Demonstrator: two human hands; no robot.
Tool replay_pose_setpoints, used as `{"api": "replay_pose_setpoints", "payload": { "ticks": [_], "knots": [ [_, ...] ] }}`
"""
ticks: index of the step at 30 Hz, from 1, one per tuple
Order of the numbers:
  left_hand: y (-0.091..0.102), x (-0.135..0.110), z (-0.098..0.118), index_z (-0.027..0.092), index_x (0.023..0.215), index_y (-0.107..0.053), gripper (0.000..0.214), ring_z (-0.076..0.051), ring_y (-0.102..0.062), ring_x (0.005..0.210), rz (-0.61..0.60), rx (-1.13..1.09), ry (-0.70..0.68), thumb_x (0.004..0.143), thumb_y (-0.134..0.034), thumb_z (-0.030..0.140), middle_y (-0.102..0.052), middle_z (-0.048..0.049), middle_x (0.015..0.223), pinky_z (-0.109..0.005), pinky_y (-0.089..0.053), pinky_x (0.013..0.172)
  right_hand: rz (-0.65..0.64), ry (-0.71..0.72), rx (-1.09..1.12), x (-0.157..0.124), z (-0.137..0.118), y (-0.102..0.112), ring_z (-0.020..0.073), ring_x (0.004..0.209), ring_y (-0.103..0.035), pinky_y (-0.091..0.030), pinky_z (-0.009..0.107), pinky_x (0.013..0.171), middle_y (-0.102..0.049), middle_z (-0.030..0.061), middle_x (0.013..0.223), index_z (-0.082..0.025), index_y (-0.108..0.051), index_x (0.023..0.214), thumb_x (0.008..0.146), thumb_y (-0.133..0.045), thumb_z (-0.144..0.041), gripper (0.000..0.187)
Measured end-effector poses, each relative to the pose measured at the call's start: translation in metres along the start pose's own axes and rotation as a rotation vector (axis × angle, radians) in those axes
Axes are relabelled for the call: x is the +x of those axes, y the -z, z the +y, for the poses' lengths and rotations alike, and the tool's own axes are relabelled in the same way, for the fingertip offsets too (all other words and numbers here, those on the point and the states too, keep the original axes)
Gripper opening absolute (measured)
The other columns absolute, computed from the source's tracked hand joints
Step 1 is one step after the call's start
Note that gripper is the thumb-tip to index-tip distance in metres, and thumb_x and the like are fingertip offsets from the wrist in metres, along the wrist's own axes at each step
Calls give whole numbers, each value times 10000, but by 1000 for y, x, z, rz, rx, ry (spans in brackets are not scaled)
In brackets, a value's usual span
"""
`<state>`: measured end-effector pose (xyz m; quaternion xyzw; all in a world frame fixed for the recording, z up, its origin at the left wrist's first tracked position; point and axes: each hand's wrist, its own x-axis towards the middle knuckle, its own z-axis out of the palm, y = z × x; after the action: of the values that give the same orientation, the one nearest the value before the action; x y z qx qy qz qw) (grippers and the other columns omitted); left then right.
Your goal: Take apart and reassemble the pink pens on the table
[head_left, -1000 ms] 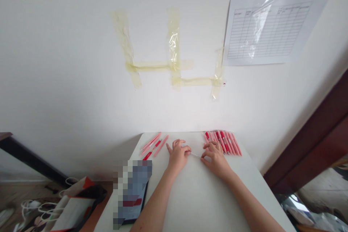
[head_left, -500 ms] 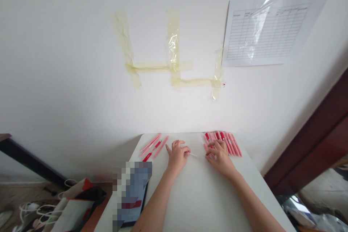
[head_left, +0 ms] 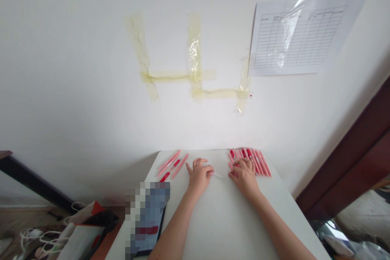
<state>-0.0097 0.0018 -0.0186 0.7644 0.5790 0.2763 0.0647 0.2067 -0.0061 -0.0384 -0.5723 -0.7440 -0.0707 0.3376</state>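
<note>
My left hand rests on the white table, its fingers curled around the end of a thin, pale plastic tube, possibly a pen refill. The tube points right, and its far end is free. My right hand lies over the near ends of a tight row of pink pens with red parts. Its fingers touch those pens, but I cannot tell whether they grip one. To the left of my left hand lie several loose pink and red pens.
The white table ends in edges close to both pen groups. A pixelated flat device lies at its near left. A plastic-covered grid sheet and yellowed tape strips are on the wall. A bag and cables are on the floor at lower left.
My right hand has moved right, away from the tube's end and onto the pen row. My left hand and the tube have stayed about where they were.
</note>
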Motion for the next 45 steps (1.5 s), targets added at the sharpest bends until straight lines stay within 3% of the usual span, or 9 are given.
{"api": "replay_pose_setpoints", "payload": {
  "ticks": [22, 27, 33, 45],
  "knots": [
    [0, 0, 0, 319, 812, -715, 124, -279, -396, 1286, 3, 10, -2, 817, -654, 211, -578, -4, 1227, -773, -36, 1070, -20, -24, 1, 0, 0, 0, 304, 1149, -432, -201, 606, 1109, -630, 38, 1037, -246, -681, 719, 779, -725, -278, 81],
    [1, 0, 1, 309, 820, -716, 123, -283, -387, 1297, -14, -5, 4, 821, -647, 207, -573, -17, 1240, -768, -25, 1073, 21, 8, 27, 0, 4, -1, 298, 1132, -436, -225, 613, 1090, -629, 46, 1029, -254, -690, 753, 807, -697, -285, 63],
    [5, 0, 4, 305, 830, -720, 126, -285, -369, 1312, -38, -18, 19, 824, -642, 206, -567, -20, 1257, -757, -9, 1082, 4, 91, 149, 0, 1, 3, 288, 1136, -450, -361, 522, 1003, -625, 72, 1044, -278, -722, 872, 850, -649, -353, 108],
    [0, -1, 2, 319, 847, -719, 126, -279, -387, 1298, -4, -6, -4, 822, -651, 216, -573, -15, 1253, -753, -40, 1084, -53, 155, 181, -2, -8, 5, 271, 1172, -431, -364, 491, 1015, -617, 51, 1074, -277, -715, 794, 846, -630, -281, 99]
  ]
}}
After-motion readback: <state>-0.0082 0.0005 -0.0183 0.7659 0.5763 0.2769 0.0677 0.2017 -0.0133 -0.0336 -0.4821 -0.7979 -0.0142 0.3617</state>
